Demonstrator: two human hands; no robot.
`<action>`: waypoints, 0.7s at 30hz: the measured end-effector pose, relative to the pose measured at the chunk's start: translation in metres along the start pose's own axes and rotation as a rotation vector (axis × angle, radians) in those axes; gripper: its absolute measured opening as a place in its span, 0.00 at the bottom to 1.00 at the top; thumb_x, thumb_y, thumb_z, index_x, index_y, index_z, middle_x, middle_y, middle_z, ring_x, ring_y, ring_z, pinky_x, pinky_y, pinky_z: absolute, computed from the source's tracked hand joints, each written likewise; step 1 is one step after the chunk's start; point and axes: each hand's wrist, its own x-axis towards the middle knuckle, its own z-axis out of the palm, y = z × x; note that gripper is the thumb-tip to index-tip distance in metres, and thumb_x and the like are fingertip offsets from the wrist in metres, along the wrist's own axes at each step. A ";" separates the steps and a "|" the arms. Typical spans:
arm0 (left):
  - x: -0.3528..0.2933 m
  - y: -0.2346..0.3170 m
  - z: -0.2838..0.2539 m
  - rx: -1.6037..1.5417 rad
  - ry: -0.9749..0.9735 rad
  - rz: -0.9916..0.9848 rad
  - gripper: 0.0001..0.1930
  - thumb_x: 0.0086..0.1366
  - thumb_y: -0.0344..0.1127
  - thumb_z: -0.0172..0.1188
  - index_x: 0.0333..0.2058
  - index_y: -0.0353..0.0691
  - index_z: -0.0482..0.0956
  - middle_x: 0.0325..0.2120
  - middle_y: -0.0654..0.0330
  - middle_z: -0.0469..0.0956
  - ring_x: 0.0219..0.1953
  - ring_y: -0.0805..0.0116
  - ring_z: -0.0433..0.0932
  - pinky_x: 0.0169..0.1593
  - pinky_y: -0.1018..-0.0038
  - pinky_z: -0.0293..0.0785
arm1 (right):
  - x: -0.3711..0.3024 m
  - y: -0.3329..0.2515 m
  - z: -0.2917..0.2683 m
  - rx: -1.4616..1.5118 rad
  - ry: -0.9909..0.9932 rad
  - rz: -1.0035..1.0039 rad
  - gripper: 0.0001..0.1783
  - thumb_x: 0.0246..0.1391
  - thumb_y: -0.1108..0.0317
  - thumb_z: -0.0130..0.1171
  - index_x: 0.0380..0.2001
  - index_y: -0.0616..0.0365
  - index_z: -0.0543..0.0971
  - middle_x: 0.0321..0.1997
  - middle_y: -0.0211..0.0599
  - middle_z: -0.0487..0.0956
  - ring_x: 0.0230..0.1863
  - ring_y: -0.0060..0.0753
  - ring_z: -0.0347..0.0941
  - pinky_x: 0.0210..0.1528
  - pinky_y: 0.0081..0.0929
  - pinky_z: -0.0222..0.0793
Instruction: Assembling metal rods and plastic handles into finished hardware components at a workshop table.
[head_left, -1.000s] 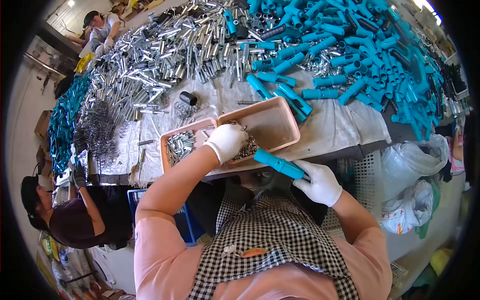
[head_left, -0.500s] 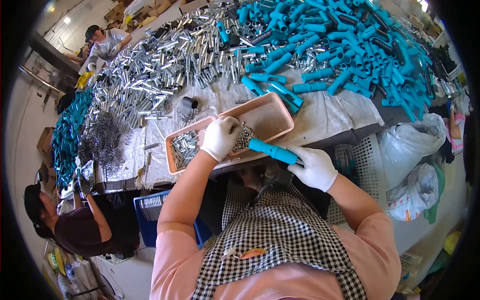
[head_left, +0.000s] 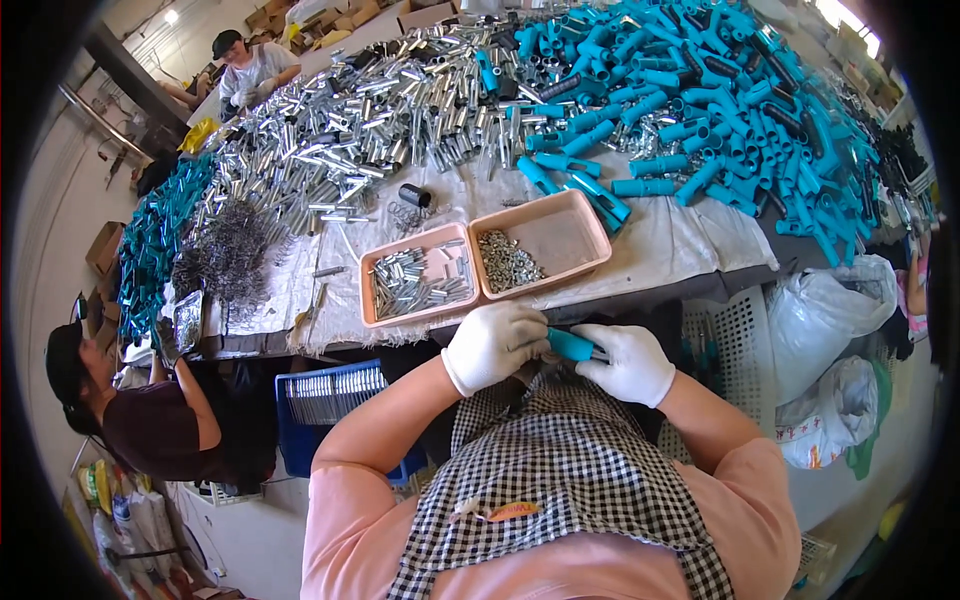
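Observation:
My right hand (head_left: 628, 362), in a white glove, grips one end of a teal plastic tube-shaped handle (head_left: 570, 345) in front of my apron. My left hand (head_left: 497, 348), gloved too, has its fingers closed around the handle's other end and covers it. Any small part inside those fingers is hidden. Just beyond my hands, at the table edge, lie two pink plastic trays. The left tray (head_left: 418, 316) holds short silver metal pins (head_left: 402, 282); the right tray (head_left: 565, 250) has small shiny metal pieces (head_left: 508, 262) heaped at its left end.
Silver metal tubes (head_left: 370, 120) and teal handles (head_left: 720, 130) pile up across the table. Dark springs (head_left: 232, 250) and a black cylinder (head_left: 414, 195) lie nearer. A blue crate (head_left: 300, 440) and white plastic bags (head_left: 830, 310) flank me. Two people work on the left.
My left hand has left the trays and come to the handle's left end. My right hand has drawn the handle slightly lower, closer to my body.

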 end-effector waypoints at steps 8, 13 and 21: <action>-0.013 -0.001 0.001 0.249 -0.083 0.258 0.26 0.46 0.37 0.68 0.44 0.35 0.74 0.40 0.55 0.76 0.37 0.58 0.77 0.40 0.65 0.76 | 0.007 0.013 -0.013 0.790 -0.528 0.541 0.22 0.50 0.71 0.57 0.51 0.60 0.77 0.26 0.29 0.77 0.19 0.16 0.68 0.24 0.18 0.67; 0.002 -0.010 -0.002 0.122 -0.114 0.217 0.23 0.44 0.34 0.68 0.41 0.37 0.75 0.35 0.56 0.77 0.36 0.57 0.77 0.40 0.64 0.75 | 0.014 0.015 -0.023 0.842 -0.622 0.517 0.30 0.51 0.70 0.55 0.60 0.57 0.68 0.28 0.31 0.78 0.19 0.16 0.68 0.21 0.17 0.68; 0.026 -0.022 0.000 0.093 -0.367 0.066 0.16 0.47 0.40 0.63 0.36 0.42 0.78 0.28 0.54 0.77 0.34 0.53 0.79 0.38 0.60 0.76 | 0.021 0.037 -0.006 0.372 -0.583 0.049 0.48 0.50 0.64 0.60 0.69 0.56 0.45 0.41 0.50 0.78 0.32 0.40 0.78 0.39 0.32 0.73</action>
